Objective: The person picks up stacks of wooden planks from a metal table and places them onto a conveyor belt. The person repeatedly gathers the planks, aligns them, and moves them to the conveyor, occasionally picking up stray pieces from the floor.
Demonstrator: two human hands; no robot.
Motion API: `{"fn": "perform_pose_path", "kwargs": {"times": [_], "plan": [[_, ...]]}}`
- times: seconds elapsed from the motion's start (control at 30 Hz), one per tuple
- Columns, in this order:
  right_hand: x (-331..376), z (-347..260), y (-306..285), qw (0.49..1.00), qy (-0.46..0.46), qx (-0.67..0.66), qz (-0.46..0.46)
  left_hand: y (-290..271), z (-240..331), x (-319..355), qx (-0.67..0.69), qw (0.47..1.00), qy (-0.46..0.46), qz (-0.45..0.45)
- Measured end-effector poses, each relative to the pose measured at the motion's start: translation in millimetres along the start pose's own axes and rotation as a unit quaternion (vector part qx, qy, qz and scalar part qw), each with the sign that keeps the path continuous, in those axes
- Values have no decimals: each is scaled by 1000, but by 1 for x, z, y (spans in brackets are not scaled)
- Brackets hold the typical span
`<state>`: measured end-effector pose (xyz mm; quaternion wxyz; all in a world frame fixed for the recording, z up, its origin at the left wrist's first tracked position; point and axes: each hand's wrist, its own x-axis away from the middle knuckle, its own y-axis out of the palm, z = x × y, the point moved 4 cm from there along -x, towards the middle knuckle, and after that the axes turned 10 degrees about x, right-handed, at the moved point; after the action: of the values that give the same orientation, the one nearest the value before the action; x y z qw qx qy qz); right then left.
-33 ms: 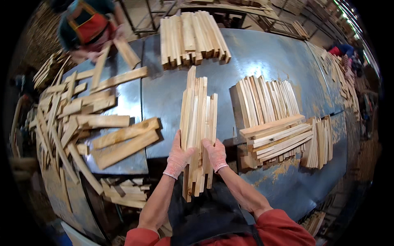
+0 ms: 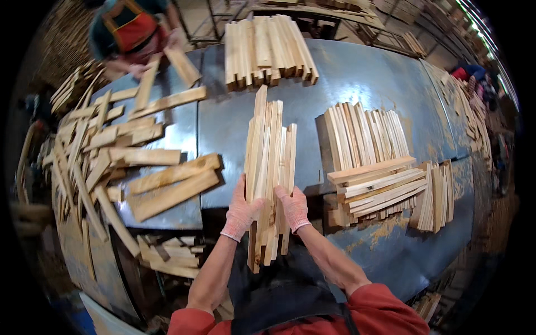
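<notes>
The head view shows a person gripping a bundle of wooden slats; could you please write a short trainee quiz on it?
1. True or false: the bundle of slats is gripped by both the left hand and the right hand.
2. What covers both hands? A) pinkish knit gloves B) black rubber gloves C) nothing
3. Which neat stack lies on the person's right side of the blue table: the layered stack, or the loose heap of boards?

Key: 1 true. 2 A. 3 the layered stack; the loose heap lies on the left, near a co-worker.
</notes>
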<state>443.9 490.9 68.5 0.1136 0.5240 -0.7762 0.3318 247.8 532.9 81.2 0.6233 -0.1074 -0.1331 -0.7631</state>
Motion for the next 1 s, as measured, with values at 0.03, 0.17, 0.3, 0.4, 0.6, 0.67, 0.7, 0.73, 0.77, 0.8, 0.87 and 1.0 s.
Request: {"fn": "perform_pose_path", "kwargs": {"times": [0.03,0.17,0.3,0.4,0.6,0.67,0.7,0.73,0.77,0.8,0.87,1.0], "plan": [[13,-12,7,1000,-11,-18,-16,-11,21,15,11,1000,13,14],[74,-21,14,986,-113,-88,-89,-20,78,120,83,989,83,88],[149,-28,30,956,-205,-122,-169,-38,103,225,180,957,146,176],[223,-42,31,931,-188,-145,-277,-49,93,303,128,934,177,282],[318,-35,100,864,-286,-72,-409,-93,68,447,132,853,230,450],[364,-32,118,835,-321,-46,-444,-107,58,497,169,825,239,484],[390,-30,128,828,-313,-45,-463,-116,55,522,152,810,249,509],[426,-26,135,815,-305,-44,-491,-121,53,554,171,796,255,522],[466,-21,141,802,-295,-42,-517,-124,52,592,190,782,260,534],[499,-15,144,790,-281,-41,-543,-124,52,624,206,769,263,546],[550,8,165,761,-324,32,-561,-126,41,690,180,723,296,597],[686,67,190,722,-334,173,-581,-146,-19,820,332,660,326,590]]}}
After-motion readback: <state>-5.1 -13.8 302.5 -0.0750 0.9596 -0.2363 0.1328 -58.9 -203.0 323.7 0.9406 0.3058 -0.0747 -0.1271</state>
